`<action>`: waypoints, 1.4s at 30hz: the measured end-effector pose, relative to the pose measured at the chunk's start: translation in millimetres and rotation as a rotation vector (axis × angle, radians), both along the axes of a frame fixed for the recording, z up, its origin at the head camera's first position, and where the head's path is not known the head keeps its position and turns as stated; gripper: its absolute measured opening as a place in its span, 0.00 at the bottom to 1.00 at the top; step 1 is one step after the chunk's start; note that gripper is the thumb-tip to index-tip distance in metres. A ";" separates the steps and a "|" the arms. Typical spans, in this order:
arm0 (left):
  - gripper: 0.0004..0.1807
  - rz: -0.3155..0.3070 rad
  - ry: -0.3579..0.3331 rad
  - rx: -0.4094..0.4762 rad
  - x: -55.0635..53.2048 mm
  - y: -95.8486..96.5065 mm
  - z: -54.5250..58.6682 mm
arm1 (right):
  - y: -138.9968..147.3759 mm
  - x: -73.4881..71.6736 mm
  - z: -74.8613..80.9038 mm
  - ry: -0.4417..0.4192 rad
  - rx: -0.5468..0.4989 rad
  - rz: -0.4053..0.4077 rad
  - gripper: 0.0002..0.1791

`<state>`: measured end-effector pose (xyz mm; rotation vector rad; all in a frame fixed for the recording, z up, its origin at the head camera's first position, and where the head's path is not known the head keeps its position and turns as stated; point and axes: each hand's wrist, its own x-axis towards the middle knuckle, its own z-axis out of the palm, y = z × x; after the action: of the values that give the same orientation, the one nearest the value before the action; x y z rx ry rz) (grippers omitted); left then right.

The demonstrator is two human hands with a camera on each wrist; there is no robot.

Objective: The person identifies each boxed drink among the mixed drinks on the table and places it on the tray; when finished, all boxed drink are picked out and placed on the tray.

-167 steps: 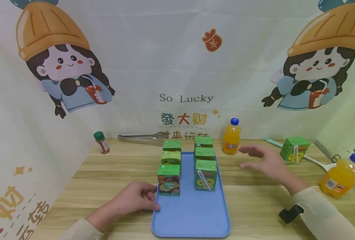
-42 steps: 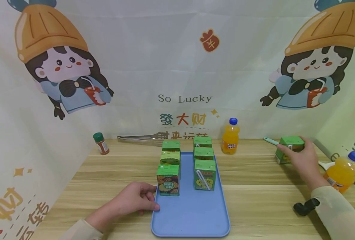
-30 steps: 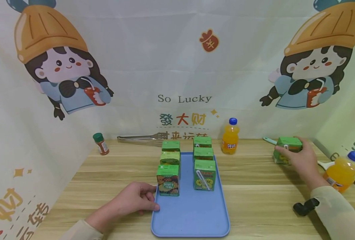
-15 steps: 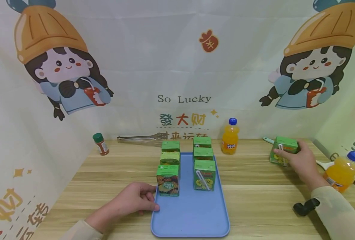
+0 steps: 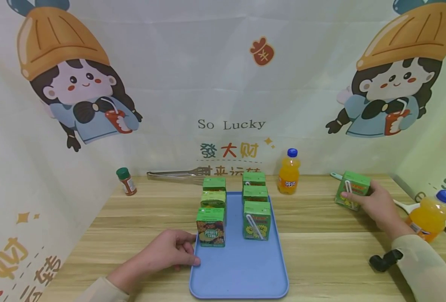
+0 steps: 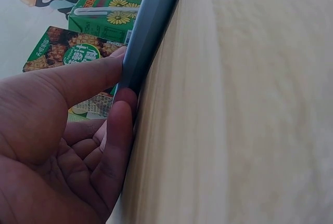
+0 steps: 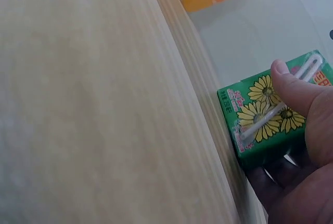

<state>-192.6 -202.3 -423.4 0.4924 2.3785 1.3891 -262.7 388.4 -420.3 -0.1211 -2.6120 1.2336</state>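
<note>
With thumb and fingers my left hand (image 5: 170, 251) pinches the left rim of a blue tray (image 5: 238, 272); the left wrist view shows the tray's edge (image 6: 151, 31) between them. Green drink cartons stand on the tray in two columns, a pineapple carton (image 5: 211, 228) front left and a chrysanthemum carton (image 5: 257, 222) with a straw front right. Off to the right, my right hand (image 5: 381, 207) grips another chrysanthemum carton (image 5: 359, 180), slightly tilted. In the right wrist view the thumb lies across that carton's straw side (image 7: 255, 115), with fingers behind it.
An orange soda bottle (image 5: 289, 174) stands behind the tray, and another soda bottle (image 5: 430, 216) is beside my right forearm. A green-handled utensil (image 5: 336, 175) lies at the back right. Metal tongs (image 5: 177, 173) and a green-capped spice jar (image 5: 126, 182) sit at the back left.
My right hand, earlier apart from the carton, reached right and took hold of it. Over the last second the carton has shifted left and tilted slightly. My left hand stays on the tray.
</note>
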 end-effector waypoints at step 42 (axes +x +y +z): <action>0.41 0.018 -0.003 -0.008 1.7 -0.2 0.0 | -22.7 -1.4 3.6 -0.057 -0.019 0.089 0.45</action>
<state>-190.9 -202.4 -423.4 0.4677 2.3912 1.3859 -264.1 365.6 -416.7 -0.0441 -2.6813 1.3028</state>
